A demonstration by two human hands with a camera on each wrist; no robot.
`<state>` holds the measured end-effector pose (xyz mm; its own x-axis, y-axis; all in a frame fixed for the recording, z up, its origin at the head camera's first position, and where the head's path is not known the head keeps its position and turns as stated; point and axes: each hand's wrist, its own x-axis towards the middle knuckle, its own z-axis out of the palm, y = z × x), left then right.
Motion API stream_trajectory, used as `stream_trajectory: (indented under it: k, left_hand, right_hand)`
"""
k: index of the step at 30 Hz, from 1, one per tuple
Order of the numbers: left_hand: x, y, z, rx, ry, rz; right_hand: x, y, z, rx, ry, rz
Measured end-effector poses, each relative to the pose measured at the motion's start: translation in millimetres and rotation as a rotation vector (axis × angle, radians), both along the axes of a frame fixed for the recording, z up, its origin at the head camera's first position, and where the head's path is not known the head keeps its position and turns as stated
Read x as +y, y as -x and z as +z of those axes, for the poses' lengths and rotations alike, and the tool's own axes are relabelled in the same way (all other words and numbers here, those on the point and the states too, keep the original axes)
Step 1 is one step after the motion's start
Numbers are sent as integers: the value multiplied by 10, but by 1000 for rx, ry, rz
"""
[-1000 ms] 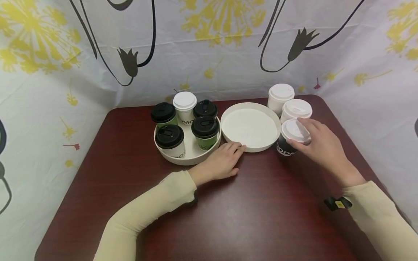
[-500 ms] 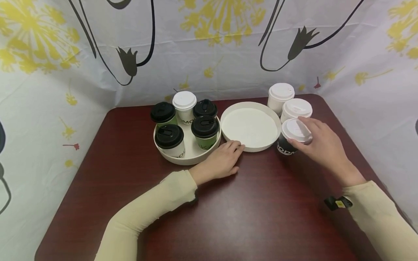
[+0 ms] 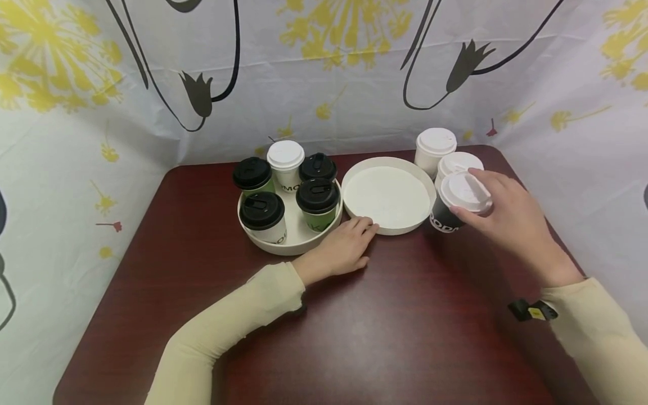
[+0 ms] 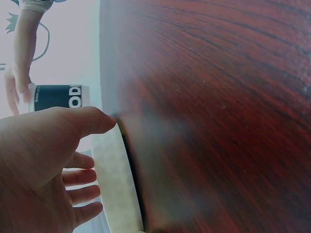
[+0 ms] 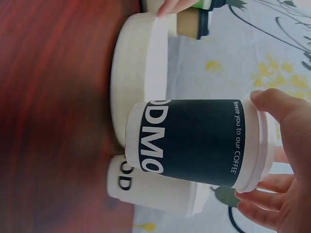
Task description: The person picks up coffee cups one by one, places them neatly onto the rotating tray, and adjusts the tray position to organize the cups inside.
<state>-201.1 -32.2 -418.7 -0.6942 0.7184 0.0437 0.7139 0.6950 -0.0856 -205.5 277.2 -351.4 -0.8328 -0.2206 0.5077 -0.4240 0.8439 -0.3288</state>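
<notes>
My right hand point(image 3: 518, 225) grips a paper coffee cup point(image 5: 194, 138) by its white lid point(image 3: 464, 192), thumb on one side and fingers on the other. The cup has a black band with white lettering and hangs clear of the table in the right wrist view. A round, shallow cream tray point(image 3: 388, 197) with nothing in it stands left of that cup. At its front rim lies my left hand point(image 3: 340, 247), fingertips touching the edge. In the left wrist view the thumb reaches the outside of the tray wall point(image 4: 119, 179), with the fingers along the rim.
A second round tray point(image 3: 291, 251) at the left holds several lidded cups, four-sided by black lids point(image 3: 262, 210) and one white lid point(image 3: 286, 154). Behind the held cup stand two white-lidded cups point(image 3: 434, 147). A patterned cloth point(image 3: 324, 101) hangs behind the dark red table point(image 3: 385, 326).
My right hand has raised the black-banded cup off the table, shifting it slightly up and right in the head view. My left hand stays at the tray rim.
</notes>
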Motion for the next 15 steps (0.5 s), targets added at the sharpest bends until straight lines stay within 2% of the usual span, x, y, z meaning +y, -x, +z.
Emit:
stream_trajectory:
  k: [6,15]
  left_hand:
    - [-19,5,7,6,-10,-5]
    - [-33,21,-8,15,-11,-5]
  right_hand:
    - [-51,6,114,34,12,41]
    - [-182,60,160,32,32,36]
